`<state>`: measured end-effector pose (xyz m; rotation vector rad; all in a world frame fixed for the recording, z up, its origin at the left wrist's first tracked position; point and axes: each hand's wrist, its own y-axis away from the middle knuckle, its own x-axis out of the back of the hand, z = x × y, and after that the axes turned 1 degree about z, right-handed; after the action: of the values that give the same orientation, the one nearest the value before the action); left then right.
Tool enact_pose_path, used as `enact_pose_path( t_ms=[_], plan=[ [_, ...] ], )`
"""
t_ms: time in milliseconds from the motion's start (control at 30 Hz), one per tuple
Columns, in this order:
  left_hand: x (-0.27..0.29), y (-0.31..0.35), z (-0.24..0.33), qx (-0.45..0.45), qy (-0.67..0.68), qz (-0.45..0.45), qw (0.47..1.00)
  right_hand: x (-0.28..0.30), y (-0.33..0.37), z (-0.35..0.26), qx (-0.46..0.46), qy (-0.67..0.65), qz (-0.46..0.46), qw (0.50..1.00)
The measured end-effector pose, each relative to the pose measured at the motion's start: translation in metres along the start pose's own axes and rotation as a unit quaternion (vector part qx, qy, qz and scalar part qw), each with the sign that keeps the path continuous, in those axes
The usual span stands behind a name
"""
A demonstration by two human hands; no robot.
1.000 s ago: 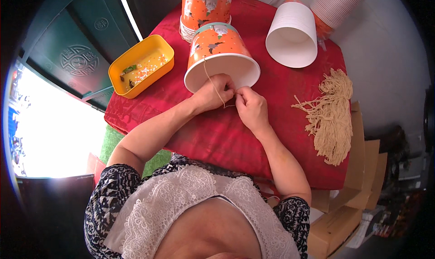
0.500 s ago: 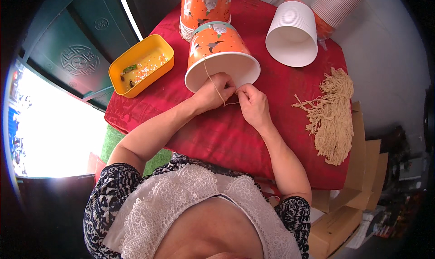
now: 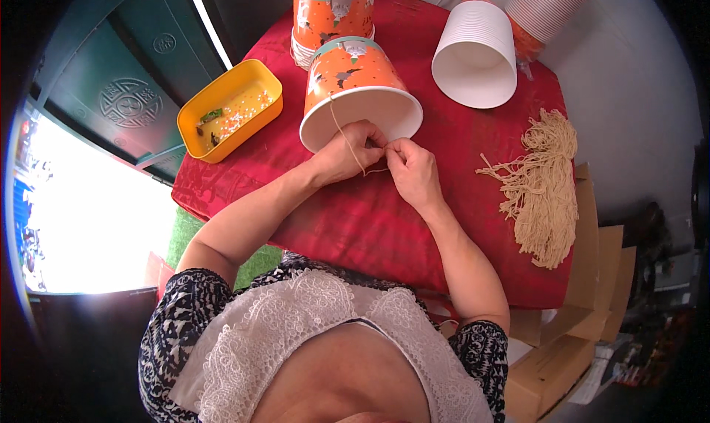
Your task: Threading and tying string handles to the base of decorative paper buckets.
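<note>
An orange paper bucket (image 3: 355, 72) with a green band lies tipped on its side, its white mouth facing me. A beige string (image 3: 339, 123) comes from the bucket's rim and loops down over my left hand (image 3: 349, 151). The fingers of that hand are pinched at the string just below the bucket's mouth. Beside it, my right hand (image 3: 414, 170) pinches the string too, fingertips almost touching those of the left. The bit of string between the fingertips is mostly hidden.
A yellow tray (image 3: 229, 112) holding small white and pinkish beads is at left. Behind stands a stack of orange buckets (image 3: 333, 16). Nested white buckets (image 3: 473, 61) lie back right, near another stack (image 3: 551, 9). A bundle of beige strings (image 3: 543, 194) rests on the red tablecloth (image 3: 458, 223); cardboard boxes (image 3: 551, 371) sit lower right.
Both hands keep nearly the same pinch on the string. The whole view has shifted very slightly; nothing has been let go.
</note>
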<state>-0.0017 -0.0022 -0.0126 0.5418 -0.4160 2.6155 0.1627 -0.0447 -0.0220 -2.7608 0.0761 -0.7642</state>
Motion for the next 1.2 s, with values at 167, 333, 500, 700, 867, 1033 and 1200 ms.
enact_pose_path(
  t_ms=[167,333,500,700,867,1033,1200],
  plan=[
    [0.002,0.000,0.006,0.019,-0.018,-0.007,1.000,0.001,0.002,-0.006,-0.018,0.011,-0.001,1.000],
    [0.005,0.000,0.006,0.056,-0.046,-0.038,0.997,-0.002,0.003,-0.008,-0.001,0.032,0.036,0.999],
    [0.002,0.000,-0.002,0.019,-0.017,0.007,1.000,-0.002,0.002,-0.004,-0.001,0.024,0.036,0.999],
    [0.001,0.000,0.000,-0.021,-0.057,0.009,0.998,0.001,0.000,-0.002,-0.016,-0.023,0.022,0.999],
    [0.000,0.001,-0.002,-0.011,-0.026,0.012,1.000,0.002,0.000,-0.005,-0.030,-0.024,0.006,0.999],
    [0.001,0.001,0.008,0.044,-0.009,0.000,0.999,0.003,0.002,-0.006,-0.038,-0.021,0.008,0.999],
    [-0.001,0.001,0.005,0.011,-0.028,0.024,0.999,0.000,0.002,-0.007,-0.034,0.008,0.021,0.999]
  ],
)
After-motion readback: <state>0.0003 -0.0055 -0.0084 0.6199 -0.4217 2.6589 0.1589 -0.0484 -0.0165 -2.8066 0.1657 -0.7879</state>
